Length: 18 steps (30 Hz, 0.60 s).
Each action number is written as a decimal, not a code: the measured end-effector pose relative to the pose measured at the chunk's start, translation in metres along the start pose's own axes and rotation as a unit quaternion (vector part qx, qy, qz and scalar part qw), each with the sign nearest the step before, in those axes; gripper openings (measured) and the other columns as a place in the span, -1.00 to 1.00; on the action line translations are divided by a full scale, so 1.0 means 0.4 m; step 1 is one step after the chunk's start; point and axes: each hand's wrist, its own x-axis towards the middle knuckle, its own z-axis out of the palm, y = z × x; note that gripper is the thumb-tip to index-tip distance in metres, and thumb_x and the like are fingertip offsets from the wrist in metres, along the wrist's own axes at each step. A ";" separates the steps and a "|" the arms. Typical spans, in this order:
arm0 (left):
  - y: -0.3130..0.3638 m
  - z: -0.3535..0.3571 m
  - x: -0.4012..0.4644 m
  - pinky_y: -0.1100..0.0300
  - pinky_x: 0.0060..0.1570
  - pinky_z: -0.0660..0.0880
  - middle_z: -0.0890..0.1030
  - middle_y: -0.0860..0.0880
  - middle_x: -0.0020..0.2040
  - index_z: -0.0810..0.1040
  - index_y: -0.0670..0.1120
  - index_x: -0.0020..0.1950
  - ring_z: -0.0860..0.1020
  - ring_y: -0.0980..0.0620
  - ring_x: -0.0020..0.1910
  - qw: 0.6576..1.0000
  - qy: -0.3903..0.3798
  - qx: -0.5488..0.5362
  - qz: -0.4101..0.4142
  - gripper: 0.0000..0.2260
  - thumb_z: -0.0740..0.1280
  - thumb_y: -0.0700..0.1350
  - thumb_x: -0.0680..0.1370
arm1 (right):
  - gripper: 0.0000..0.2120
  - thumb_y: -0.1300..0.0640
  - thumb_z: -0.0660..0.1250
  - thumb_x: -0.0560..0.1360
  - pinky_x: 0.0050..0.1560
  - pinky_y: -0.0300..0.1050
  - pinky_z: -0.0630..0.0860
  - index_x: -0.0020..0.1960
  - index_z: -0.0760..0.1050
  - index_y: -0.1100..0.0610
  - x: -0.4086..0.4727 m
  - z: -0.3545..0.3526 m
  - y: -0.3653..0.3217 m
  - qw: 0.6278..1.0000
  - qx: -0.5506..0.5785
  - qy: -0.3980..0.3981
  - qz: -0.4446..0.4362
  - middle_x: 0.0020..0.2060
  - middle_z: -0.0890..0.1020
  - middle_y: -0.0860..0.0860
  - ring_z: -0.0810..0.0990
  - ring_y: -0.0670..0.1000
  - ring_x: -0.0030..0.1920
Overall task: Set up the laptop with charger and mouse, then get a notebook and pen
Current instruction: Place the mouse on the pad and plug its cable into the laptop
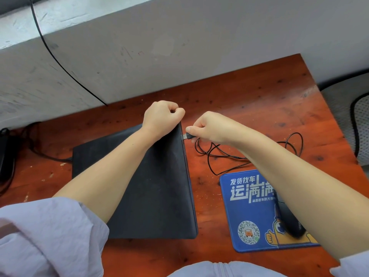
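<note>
A closed black laptop (151, 188) lies on the red-brown wooden desk (249, 100). My left hand (162, 115) is curled over the laptop's far right corner and grips it. My right hand (209, 126) pinches the mouse's USB plug (186, 136), whose metal tip touches the laptop's right edge. The thin black mouse cable (219, 154) loops over the desk to the right. The black mouse (289, 222) rests on a blue mouse pad (251, 212), partly hidden by my right forearm. A black charger cable (48, 156) reaches the laptop's left side.
A grey concrete ledge (119, 52) runs along the back of the desk, and a black wire (60, 62) hangs down it. A black charger brick (7, 154) sits at the far left edge. A mesh chair (361, 124) stands beyond the desk's right edge.
</note>
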 end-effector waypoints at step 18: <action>-0.003 -0.012 -0.002 0.13 -0.27 0.32 0.20 -0.01 -0.56 0.19 -0.07 -0.53 0.21 0.03 -0.51 1.000 0.014 -0.014 0.005 -0.71 0.15 -0.04 0.37 | -0.88 0.19 0.37 0.45 -0.20 -0.54 0.40 -0.03 0.60 0.07 -0.022 0.015 0.043 0.981 0.178 0.004 -0.076 -0.21 0.62 -0.19 0.55 -0.34 -0.24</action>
